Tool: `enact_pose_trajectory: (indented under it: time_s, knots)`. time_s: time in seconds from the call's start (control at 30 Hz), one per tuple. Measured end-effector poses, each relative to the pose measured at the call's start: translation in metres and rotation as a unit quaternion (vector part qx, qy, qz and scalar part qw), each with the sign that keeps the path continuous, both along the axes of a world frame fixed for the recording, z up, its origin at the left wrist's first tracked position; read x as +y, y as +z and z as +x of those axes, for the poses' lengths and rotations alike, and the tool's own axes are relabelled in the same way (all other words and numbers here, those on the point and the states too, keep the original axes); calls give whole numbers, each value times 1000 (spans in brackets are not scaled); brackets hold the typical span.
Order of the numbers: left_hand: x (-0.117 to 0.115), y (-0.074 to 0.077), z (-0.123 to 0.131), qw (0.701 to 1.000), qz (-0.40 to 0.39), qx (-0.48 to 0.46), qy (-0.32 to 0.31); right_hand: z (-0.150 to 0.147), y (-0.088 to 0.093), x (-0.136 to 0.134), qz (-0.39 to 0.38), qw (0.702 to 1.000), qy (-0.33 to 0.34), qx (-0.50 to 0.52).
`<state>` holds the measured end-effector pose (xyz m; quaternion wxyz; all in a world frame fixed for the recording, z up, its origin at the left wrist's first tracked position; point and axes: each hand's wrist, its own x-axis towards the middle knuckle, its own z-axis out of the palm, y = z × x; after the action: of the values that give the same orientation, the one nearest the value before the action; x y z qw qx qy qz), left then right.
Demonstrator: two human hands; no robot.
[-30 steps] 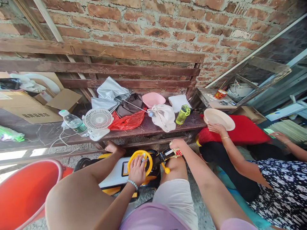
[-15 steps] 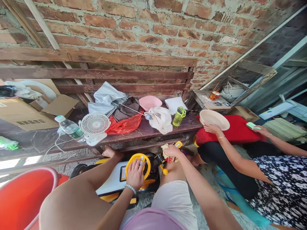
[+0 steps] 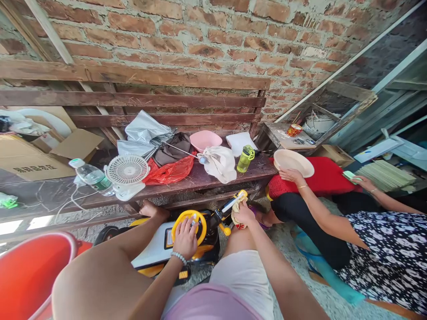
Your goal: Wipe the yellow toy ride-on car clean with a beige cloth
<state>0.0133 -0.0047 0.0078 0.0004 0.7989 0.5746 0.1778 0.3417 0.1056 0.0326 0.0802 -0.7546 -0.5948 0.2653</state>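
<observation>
Toy steering wheel (image 3: 187, 213) under left grip (image 3: 185, 238)

Bench (image 3: 213, 182) at 12 o'clock is carrying 1 fan (image 3: 127, 170), 2 bottles: 1 clear water bottle (image 3: 93, 178), 1 green bottle (image 3: 246, 159); 1 pink bowl (image 3: 205, 141), 1 red plastic bag (image 3: 170, 171). At 6 o'clock, 2 own hands are working: left hand (image 3: 185, 238) on 1 yellow toy steering wheel (image 3: 188, 224), right hand (image 3: 243, 214) around 1 rag (image 3: 236, 213). Co-worker's hands at 3 o'clock are showing 2 (image 3: 292, 175) and holding 1 beige plate (image 3: 293, 162). 1 orange bucket (image 3: 30, 275) is sitting at 8 o'clock.
</observation>
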Motion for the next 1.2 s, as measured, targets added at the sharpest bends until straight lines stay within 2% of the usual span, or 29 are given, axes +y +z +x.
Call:
enact_pose_trajectory:
  time_s: [0.07,0.17,0.3,0.4,0.5,0.6,0.67,0.8,0.87,1.0,1.2]
  knots:
    - [0,0,0,1000,1,-5,2,-14,2,-1,-53,992,61,-92]
    - [0,0,1,1000,1,-10,3,-26,3,-14,-42,980,139,-137]
    - [1,1,1,1000,-2,-9,4,-26,1,-38,18,962,247,-114]
    - [1,1,0,1000,-9,-9,3,-20,-1,-46,44,955,283,-81]
    - [1,0,0,1000,-17,-13,-2,-13,-5,-44,45,951,299,-69]
    - [0,0,0,1000,-22,-18,3,-13,-11,-40,37,954,282,-97]
    - [-1,1,1,1000,-24,-18,5,-15,-14,-36,29,963,240,-121]
    - [-1,5,1,999,-28,-17,6,-17,-11,-22,-12,987,90,-131]
    - [-1,5,1,999,-26,-17,8,-15,-8,-13,-29,990,69,-121]
    - [0,3,1,1000,-18,-6,5,-18,-9,-12,-23,985,106,-136]
    - [1,2,1,1000,-17,-2,4,-18,-15,-37,36,953,283,-102]
